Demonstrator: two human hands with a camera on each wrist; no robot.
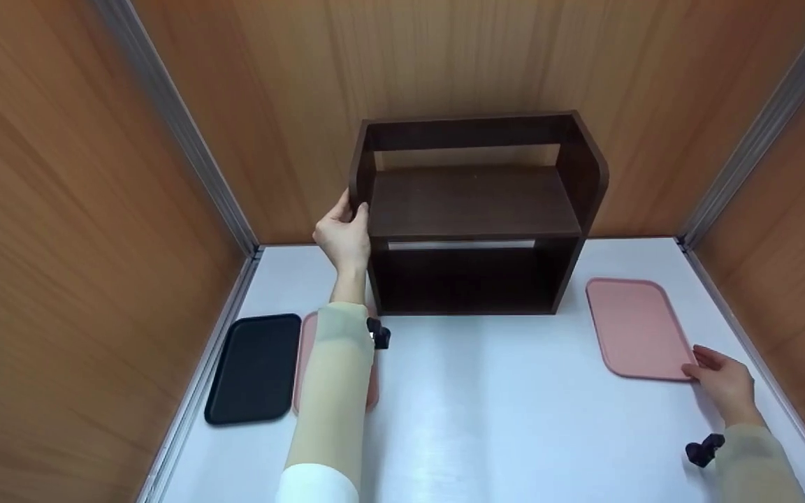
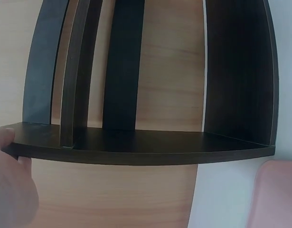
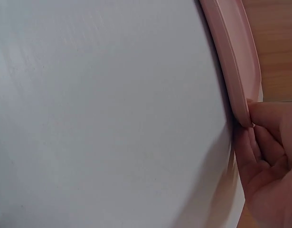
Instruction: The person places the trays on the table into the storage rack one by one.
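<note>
Head view: left hand [image 1: 344, 234] is gripping the left side panel of a dark wooden shelf [image 1: 472, 202] standing at the back of the white table [image 1: 486, 412]. Right hand [image 1: 724, 384] is pinching the near corner of a smooth, rounded pink tray [image 1: 633, 325]. A black tray [image 1: 254, 367] and a second pink tray [image 1: 307, 349], partly hidden under the left sleeve, are lying at left.

Left wrist view: fingers [image 2: 10, 190] are curling round the shelf's [image 2: 136, 145] matte edge.

Right wrist view: fingertips [image 3: 267, 142] are nipping the tray's [image 3: 231, 57] raised rim.

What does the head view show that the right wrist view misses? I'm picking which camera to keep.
Only the head view shows the left hand gripping the shelf by its side panel, plus a black tray and a second pink tray under that arm. Only the right wrist view shows the fingertips pinching the tray's rim up close. Both show the right hand at the pink tray on the white table.
</note>
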